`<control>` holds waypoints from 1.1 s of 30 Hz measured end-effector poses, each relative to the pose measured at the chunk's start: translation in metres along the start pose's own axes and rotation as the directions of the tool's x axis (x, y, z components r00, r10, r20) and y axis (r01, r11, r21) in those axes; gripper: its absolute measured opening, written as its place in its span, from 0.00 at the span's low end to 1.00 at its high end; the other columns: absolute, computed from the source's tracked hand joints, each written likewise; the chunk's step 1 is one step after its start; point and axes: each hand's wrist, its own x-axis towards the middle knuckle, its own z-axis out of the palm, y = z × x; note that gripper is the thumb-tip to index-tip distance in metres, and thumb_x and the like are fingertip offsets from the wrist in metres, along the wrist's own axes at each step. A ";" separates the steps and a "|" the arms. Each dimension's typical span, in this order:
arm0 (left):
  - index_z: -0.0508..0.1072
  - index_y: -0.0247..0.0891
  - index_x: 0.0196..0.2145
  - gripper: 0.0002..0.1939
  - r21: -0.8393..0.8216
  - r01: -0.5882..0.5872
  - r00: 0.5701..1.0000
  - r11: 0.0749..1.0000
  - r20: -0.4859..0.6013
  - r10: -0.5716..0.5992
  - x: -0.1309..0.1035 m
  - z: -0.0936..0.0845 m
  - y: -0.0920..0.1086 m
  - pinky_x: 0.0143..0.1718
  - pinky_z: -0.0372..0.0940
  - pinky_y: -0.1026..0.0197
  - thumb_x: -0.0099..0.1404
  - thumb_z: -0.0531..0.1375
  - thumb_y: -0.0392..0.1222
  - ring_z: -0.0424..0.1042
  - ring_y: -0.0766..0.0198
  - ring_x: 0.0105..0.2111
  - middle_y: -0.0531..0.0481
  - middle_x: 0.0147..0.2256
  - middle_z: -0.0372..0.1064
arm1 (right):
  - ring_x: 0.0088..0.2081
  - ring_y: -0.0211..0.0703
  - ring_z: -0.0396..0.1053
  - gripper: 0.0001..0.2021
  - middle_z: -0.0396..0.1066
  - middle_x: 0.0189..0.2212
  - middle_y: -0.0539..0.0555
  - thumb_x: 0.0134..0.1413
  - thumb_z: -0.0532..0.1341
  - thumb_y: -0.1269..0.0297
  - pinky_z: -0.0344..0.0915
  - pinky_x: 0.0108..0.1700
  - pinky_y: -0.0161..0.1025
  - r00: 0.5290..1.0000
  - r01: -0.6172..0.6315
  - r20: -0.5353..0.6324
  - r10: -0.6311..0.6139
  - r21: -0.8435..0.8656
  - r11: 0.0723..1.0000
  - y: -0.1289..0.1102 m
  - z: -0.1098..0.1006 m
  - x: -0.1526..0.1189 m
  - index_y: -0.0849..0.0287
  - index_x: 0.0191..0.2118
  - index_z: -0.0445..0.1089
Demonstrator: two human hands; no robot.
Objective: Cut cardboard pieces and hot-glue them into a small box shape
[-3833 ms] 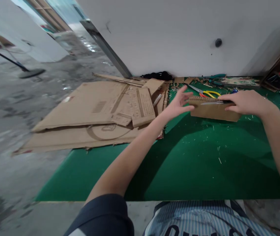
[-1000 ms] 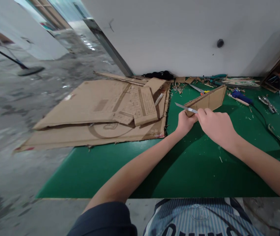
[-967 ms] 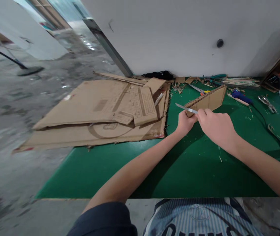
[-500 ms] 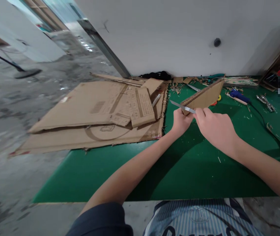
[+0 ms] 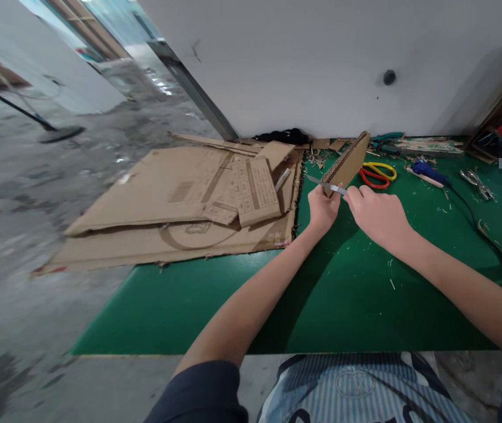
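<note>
My left hand [image 5: 323, 209] grips the lower end of a cardboard piece [image 5: 348, 163], which stands tilted up above the green table [image 5: 348, 294]. My right hand [image 5: 377, 214] is closed on a thin metal blade [image 5: 325, 185]. The blade points left and crosses the lower end of the piece, close to my left fingers. Behind the hands lie scissors [image 5: 378, 175] with red and yellow handles. Large flattened cardboard sheets [image 5: 145, 188] cover the left part of the table, with smaller pieces on top.
A blue glue gun [image 5: 427, 171] with a cord, a metal tool [image 5: 477, 183] and pliers [image 5: 387, 138] lie at the right and back. Cardboard scraps line the white wall [image 5: 321, 64]. A wooden box [image 5: 489, 132] stands at the back right.
The cardboard piece has swung to a steeper angle, its far end moving left, which uncovers the scissors. Both hands have shifted slightly left and up with the blade.
</note>
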 end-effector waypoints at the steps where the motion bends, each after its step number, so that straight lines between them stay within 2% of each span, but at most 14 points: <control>1: 0.66 0.39 0.23 0.14 0.011 -0.015 1.000 1.000 0.001 0.015 0.001 0.003 -0.002 0.31 0.62 0.60 0.56 0.65 0.49 0.65 0.65 0.25 0.51 0.22 0.66 | 0.23 0.39 0.67 0.25 0.71 0.32 0.55 0.73 0.35 0.60 0.39 0.23 0.38 1.000 -0.005 0.004 0.005 0.000 1.000 0.001 0.002 0.001 0.62 0.49 0.68; 4: 0.66 0.39 0.22 0.15 0.034 -0.040 0.999 0.999 -0.014 0.041 0.000 0.009 -0.007 0.29 0.61 0.61 0.57 0.65 0.48 0.62 0.66 0.23 0.52 0.21 0.64 | 0.24 0.40 0.69 0.25 0.72 0.32 0.56 0.73 0.35 0.60 0.40 0.23 0.38 1.000 -0.014 0.022 0.014 0.021 1.000 0.002 0.008 0.004 0.62 0.51 0.68; 9: 0.63 0.38 0.21 0.14 0.101 -0.087 0.996 0.991 0.016 0.085 0.000 0.006 -0.003 0.24 0.51 0.63 0.57 0.64 0.42 0.55 0.69 0.21 0.54 0.19 0.60 | 0.25 0.38 0.68 0.27 0.72 0.33 0.58 0.73 0.34 0.59 0.41 0.24 0.38 0.999 -0.029 0.022 0.028 0.055 0.998 -0.001 0.010 0.005 0.63 0.53 0.67; 12: 0.65 0.38 0.22 0.13 0.123 -0.105 0.994 0.987 0.040 0.100 0.002 0.002 0.005 0.25 0.53 0.62 0.58 0.63 0.43 0.56 0.69 0.22 0.53 0.20 0.62 | 0.24 0.37 0.66 0.27 0.71 0.33 0.57 0.73 0.34 0.58 0.40 0.24 0.38 0.999 -0.032 0.007 0.031 0.049 0.998 0.002 0.011 0.006 0.62 0.51 0.67; 19: 0.66 0.38 0.22 0.15 0.054 -0.036 0.998 0.998 0.050 0.033 0.007 -0.003 0.011 0.23 0.52 0.63 0.60 0.64 0.46 0.55 0.70 0.20 0.54 0.20 0.61 | 0.23 0.36 0.63 0.28 0.71 0.32 0.55 0.73 0.33 0.56 0.38 0.24 0.38 0.999 -0.034 -0.021 0.035 0.036 0.999 0.011 0.020 0.006 0.60 0.45 0.68; 24: 0.64 0.38 0.21 0.16 0.100 -0.055 0.997 0.994 0.057 0.049 0.006 -0.002 0.008 0.26 0.54 0.62 0.60 0.63 0.47 0.56 0.69 0.22 0.53 0.21 0.61 | 0.23 0.35 0.62 0.28 0.70 0.32 0.56 0.72 0.33 0.57 0.39 0.24 0.38 1.000 -0.021 -0.011 0.022 0.052 0.998 0.008 0.021 0.007 0.61 0.45 0.69; 28: 0.62 0.39 0.21 0.16 0.129 -0.106 0.992 0.986 0.083 0.096 0.003 -0.002 0.010 0.26 0.52 0.61 0.61 0.62 0.45 0.56 0.68 0.22 0.53 0.21 0.59 | 0.23 0.36 0.62 0.28 0.71 0.32 0.57 0.72 0.34 0.57 0.39 0.25 0.38 1.000 -0.026 0.009 0.026 0.050 0.998 0.006 0.018 0.008 0.63 0.48 0.69; 33: 0.58 0.39 0.19 0.18 0.162 -0.102 0.993 0.982 0.071 0.091 0.001 -0.002 0.013 0.24 0.48 0.61 0.57 0.64 0.41 0.52 0.70 0.21 0.56 0.19 0.55 | 0.24 0.36 0.62 0.27 0.71 0.33 0.56 0.73 0.34 0.57 0.40 0.24 0.38 1.000 -0.017 0.008 0.017 0.060 0.998 0.006 0.017 0.008 0.62 0.50 0.68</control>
